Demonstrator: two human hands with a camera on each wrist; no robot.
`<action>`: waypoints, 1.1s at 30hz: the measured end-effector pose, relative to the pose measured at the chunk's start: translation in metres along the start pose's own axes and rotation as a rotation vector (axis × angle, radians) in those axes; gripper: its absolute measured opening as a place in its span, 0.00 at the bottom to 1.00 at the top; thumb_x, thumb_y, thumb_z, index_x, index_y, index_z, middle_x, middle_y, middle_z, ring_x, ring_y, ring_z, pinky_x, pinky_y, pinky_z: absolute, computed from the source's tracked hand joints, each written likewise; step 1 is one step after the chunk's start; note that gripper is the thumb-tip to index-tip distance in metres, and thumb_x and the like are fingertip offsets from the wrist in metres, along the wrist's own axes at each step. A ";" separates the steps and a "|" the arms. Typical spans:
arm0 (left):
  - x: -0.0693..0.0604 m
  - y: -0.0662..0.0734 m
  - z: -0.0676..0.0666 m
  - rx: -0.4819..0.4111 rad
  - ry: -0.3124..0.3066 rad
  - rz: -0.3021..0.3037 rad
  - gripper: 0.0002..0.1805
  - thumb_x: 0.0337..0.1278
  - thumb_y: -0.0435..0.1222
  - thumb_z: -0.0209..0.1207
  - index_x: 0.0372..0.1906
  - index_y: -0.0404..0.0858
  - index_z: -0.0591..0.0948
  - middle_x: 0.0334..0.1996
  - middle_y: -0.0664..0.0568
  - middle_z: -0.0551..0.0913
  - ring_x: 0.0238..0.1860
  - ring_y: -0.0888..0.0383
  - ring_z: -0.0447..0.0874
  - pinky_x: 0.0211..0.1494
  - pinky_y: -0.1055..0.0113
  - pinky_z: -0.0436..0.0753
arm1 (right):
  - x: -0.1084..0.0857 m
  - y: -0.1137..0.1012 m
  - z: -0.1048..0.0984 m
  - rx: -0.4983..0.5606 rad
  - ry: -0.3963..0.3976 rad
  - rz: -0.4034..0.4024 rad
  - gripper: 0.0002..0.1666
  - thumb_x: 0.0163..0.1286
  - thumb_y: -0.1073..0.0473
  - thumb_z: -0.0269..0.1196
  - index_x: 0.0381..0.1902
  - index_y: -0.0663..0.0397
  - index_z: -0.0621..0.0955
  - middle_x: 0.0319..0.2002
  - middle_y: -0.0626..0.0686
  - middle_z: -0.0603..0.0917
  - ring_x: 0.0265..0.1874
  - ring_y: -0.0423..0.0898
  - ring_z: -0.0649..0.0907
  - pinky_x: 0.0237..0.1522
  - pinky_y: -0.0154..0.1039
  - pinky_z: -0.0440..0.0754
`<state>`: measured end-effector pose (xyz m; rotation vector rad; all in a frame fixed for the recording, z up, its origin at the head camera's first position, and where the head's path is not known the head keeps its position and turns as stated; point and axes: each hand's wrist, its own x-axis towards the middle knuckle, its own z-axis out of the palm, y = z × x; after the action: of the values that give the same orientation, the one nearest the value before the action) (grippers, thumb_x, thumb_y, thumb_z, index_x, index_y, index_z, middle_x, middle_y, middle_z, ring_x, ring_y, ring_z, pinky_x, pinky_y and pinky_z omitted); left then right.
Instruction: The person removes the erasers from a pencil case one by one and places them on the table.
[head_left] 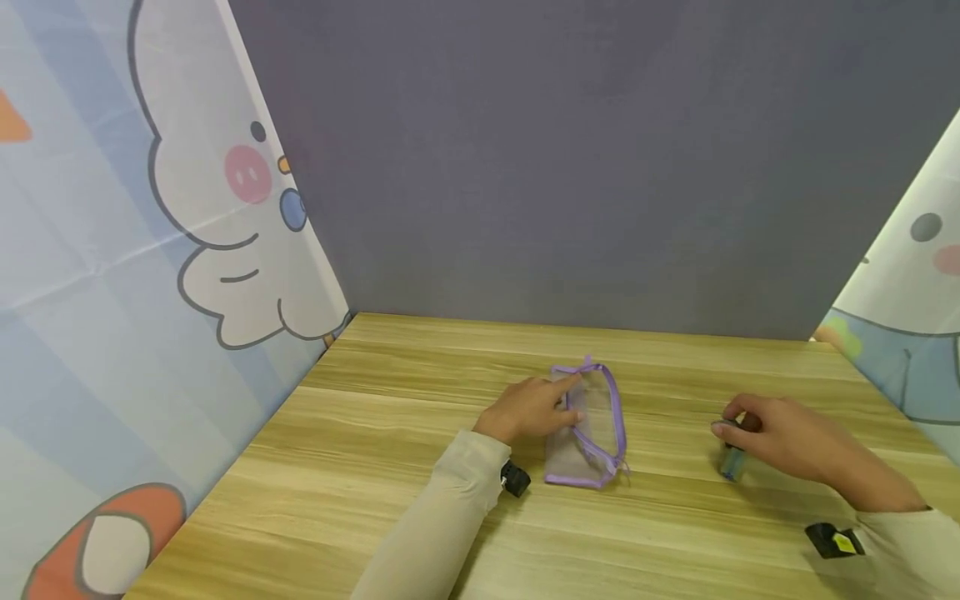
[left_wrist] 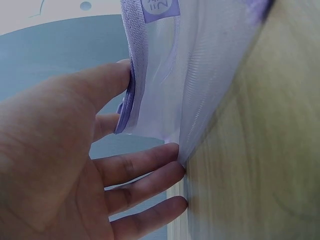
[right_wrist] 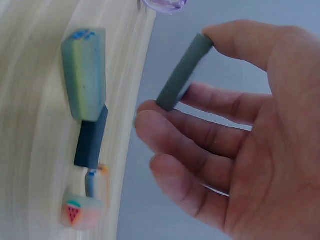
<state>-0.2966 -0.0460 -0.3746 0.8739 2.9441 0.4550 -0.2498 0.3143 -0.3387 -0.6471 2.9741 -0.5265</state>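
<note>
A see-through mesh zipper pouch [head_left: 562, 458] with purple trim lies on the table, its mouth spread apart. My left hand [head_left: 528, 408] is at the pouch's left side; in the left wrist view, its thumb and index finger pinch the purple zipper edge [left_wrist: 128, 102], while the other fingers are spread below. Over to the right, my right hand [head_left: 795, 437] holds a small dark grey-green block [right_wrist: 184, 72] above the table, pinched between thumb and fingers. Beneath that hand stands a translucent green block [head_left: 732, 464], larger in the right wrist view [right_wrist: 85, 75].
Next to the green block in the right wrist view are a dark block [right_wrist: 91, 140], a pale orange-edged piece [right_wrist: 102, 182] and a pinkish piece with a watermelon picture [right_wrist: 82, 212]. A grey panel [head_left: 562, 167] stands behind the wooden table [head_left: 337, 467]; cartoon-printed sheets [head_left: 97, 250] flank it.
</note>
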 end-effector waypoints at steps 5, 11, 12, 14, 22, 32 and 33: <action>0.000 0.002 -0.001 0.004 -0.003 -0.011 0.36 0.71 0.57 0.52 0.79 0.55 0.60 0.68 0.54 0.75 0.64 0.57 0.75 0.59 0.57 0.78 | -0.005 0.009 -0.004 0.005 -0.048 -0.020 0.15 0.74 0.44 0.61 0.44 0.49 0.82 0.32 0.41 0.82 0.28 0.33 0.78 0.28 0.38 0.75; 0.001 0.002 -0.001 0.004 0.002 -0.005 0.36 0.71 0.57 0.53 0.79 0.54 0.60 0.67 0.53 0.75 0.64 0.57 0.76 0.58 0.58 0.79 | -0.008 0.021 -0.006 0.059 -0.155 -0.067 0.11 0.76 0.50 0.60 0.41 0.52 0.81 0.25 0.42 0.77 0.20 0.34 0.70 0.22 0.35 0.68; 0.001 0.002 0.000 0.005 0.003 -0.004 0.36 0.71 0.57 0.53 0.79 0.54 0.60 0.67 0.53 0.75 0.64 0.57 0.76 0.58 0.58 0.79 | -0.009 0.024 -0.007 0.076 -0.175 -0.080 0.10 0.76 0.52 0.60 0.40 0.52 0.80 0.24 0.42 0.76 0.19 0.34 0.69 0.21 0.35 0.66; 0.001 0.001 0.000 0.007 0.004 -0.001 0.36 0.71 0.57 0.53 0.79 0.54 0.60 0.67 0.53 0.75 0.63 0.56 0.76 0.58 0.58 0.79 | -0.011 0.029 -0.008 0.115 -0.221 -0.089 0.09 0.76 0.53 0.60 0.41 0.53 0.79 0.23 0.42 0.75 0.18 0.34 0.69 0.20 0.35 0.65; 0.002 0.000 0.000 0.011 0.016 0.012 0.36 0.71 0.58 0.53 0.79 0.55 0.61 0.66 0.53 0.76 0.62 0.57 0.78 0.55 0.59 0.80 | -0.011 0.039 -0.009 0.192 -0.345 -0.063 0.11 0.72 0.56 0.64 0.44 0.57 0.77 0.29 0.48 0.77 0.24 0.35 0.73 0.24 0.37 0.68; 0.002 0.001 0.001 0.002 0.017 0.014 0.35 0.72 0.61 0.49 0.79 0.60 0.59 0.65 0.52 0.78 0.59 0.53 0.80 0.56 0.56 0.80 | -0.009 0.038 -0.003 0.153 -0.357 0.028 0.14 0.66 0.55 0.69 0.44 0.55 0.78 0.27 0.48 0.77 0.22 0.39 0.73 0.25 0.37 0.68; 0.002 0.001 0.001 0.005 0.017 0.015 0.35 0.72 0.61 0.48 0.79 0.61 0.59 0.65 0.52 0.78 0.59 0.53 0.80 0.56 0.56 0.80 | -0.008 0.037 -0.003 0.139 -0.353 0.032 0.14 0.66 0.55 0.69 0.43 0.54 0.78 0.27 0.48 0.77 0.23 0.39 0.73 0.25 0.37 0.68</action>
<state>-0.2974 -0.0440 -0.3751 0.8983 2.9574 0.4589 -0.2572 0.3504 -0.3490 -0.6066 2.5894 -0.5461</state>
